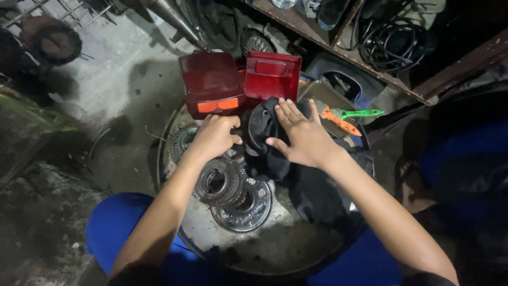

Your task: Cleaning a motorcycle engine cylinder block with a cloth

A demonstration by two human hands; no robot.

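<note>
At the upper left of the frame a rusty round metal disc [50,38] lies on the grey concrete floor [127,79], well apart from the work. Lower left, the person's blue trouser leg [114,225] shows beside a wide, shallow round metal basin [264,249] that fills the middle of the frame.

In the left part of the basin a pale toothed gear wheel [181,142] lies flat near the rim. Just right of it the left hand [215,136] is curled into a loose fist, fingers drawn together over the top of a stack of dark, greasy ring-shaped clutch plates [218,182]; what exactly the fingers pinch is hidden under the knuckles. Below the stack a larger grey round clutch hub [248,209] rests on the basin floor, touching the plates.

Above the left hand, at the upper centre, two red plastic tail-lamp lenses stand side by side: a smooth dark red one with an orange strip [211,85] and a brighter ribbed one [272,74].

Right of centre the right hand [301,137] lies flat, fingers spread apart, pressing on a black cloth [272,159] draped over a dark round part [258,127]. The cloth trails down toward the lower right of the basin.

Further right, an orange-handled tool [341,122] and a green-handled tool [362,113] lie crossed on a grey metal tray [317,92]. At the upper right, coiled black cables [394,42] sit on a rusty shelf [370,63].
</note>
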